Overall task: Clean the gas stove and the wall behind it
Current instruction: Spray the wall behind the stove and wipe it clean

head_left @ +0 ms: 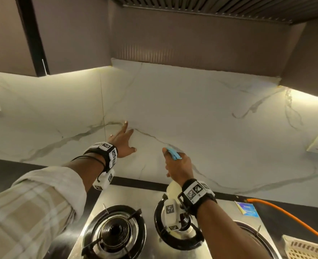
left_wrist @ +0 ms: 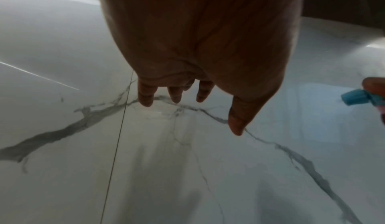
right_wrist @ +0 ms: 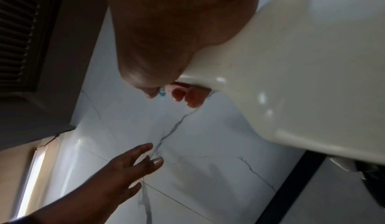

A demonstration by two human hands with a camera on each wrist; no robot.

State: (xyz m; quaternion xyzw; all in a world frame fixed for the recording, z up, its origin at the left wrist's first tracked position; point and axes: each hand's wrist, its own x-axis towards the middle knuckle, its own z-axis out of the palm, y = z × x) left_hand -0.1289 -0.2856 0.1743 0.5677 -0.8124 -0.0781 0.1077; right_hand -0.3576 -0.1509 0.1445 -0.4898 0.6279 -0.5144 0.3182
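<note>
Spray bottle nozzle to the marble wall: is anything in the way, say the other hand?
Nothing visible. The spray bottle in the right hand points its blue nozzle at bare wall. The left hand, fingers spread, reaches to the wall off to the left of the nozzle's line.

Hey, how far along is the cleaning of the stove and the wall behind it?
Nothing looks finished yet. In hand: the right hand grips a cream spray bottle with a blue nozzle, aimed at the white marble-veined wall; the empty left hand reaches toward it with straight fingers. Whether spray has landed is unclear. Left: wiping the wall and the steel gas stove; no cloth is visible.
</note>
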